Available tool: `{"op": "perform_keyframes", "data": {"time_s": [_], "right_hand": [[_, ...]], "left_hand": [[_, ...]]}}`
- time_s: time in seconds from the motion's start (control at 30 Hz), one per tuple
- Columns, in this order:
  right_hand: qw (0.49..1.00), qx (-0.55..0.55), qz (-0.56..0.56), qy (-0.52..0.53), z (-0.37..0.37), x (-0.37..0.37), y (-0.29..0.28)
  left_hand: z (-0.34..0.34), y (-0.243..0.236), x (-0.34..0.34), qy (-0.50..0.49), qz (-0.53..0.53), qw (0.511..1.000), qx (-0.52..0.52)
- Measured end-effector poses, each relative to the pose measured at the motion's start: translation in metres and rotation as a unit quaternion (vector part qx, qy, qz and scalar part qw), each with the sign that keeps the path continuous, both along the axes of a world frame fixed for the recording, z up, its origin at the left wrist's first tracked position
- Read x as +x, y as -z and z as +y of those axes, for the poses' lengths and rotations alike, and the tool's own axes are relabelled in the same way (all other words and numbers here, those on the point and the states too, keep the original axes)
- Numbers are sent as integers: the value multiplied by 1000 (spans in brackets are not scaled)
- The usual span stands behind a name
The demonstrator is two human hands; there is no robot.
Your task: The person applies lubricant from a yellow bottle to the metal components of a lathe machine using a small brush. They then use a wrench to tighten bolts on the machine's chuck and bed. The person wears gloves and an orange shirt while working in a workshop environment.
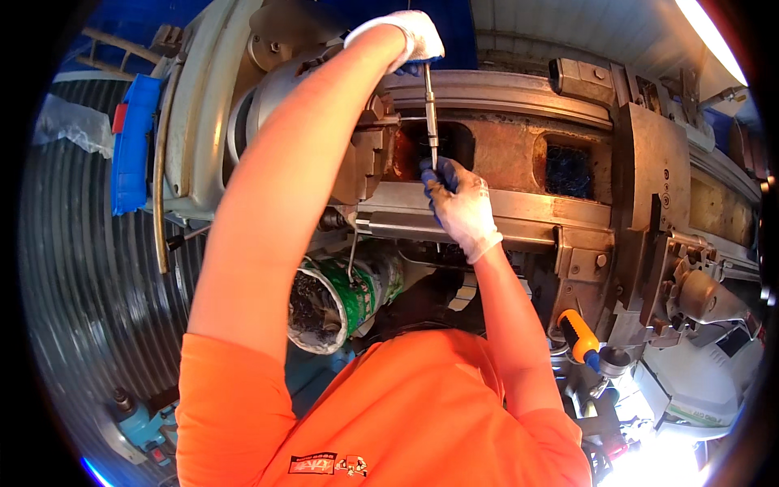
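My left hand [418, 39], in a white glove with dark blue coating, reaches across the lathe and closes round the far end of a steel tap wrench [431, 114]. My right hand [462, 203], gloved the same way, pinches the wrench's near end between thumb and fingers. The bar stands across the lathe bed, with a thicker body in its middle. A thin rod [411, 119] runs from this middle part toward the lathe chuck [369, 158] on the left. My left forearm covers part of the chuck and headstock.
Right of my hands lies the lathe bed [507, 146], with the carriage [653, 162] beyond. An orange bottle [578, 334] sits by the carriage. Below the chuck is a green and white bucket [361, 294] with dark contents. A blue tray [132, 150] hangs at the headstock's left.
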State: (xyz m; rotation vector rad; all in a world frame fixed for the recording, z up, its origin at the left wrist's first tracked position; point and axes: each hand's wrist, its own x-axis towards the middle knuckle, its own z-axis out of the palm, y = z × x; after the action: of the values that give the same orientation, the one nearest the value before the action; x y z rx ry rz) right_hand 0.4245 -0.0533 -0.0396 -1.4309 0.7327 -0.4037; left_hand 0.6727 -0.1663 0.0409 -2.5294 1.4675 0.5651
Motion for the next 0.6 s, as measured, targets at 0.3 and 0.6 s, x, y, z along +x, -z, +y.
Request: {"op": "perform_keyframes", "data": {"time_s": [0.3,0.6], "right_hand": [[942,-326,69,29,-85,58,63],[955,-267,109,-67,-57,30,56]], "left_hand": [[113,-94,-110,207,-69,976,-12],[95,-86,-77,209,-110,958,-163]]}}
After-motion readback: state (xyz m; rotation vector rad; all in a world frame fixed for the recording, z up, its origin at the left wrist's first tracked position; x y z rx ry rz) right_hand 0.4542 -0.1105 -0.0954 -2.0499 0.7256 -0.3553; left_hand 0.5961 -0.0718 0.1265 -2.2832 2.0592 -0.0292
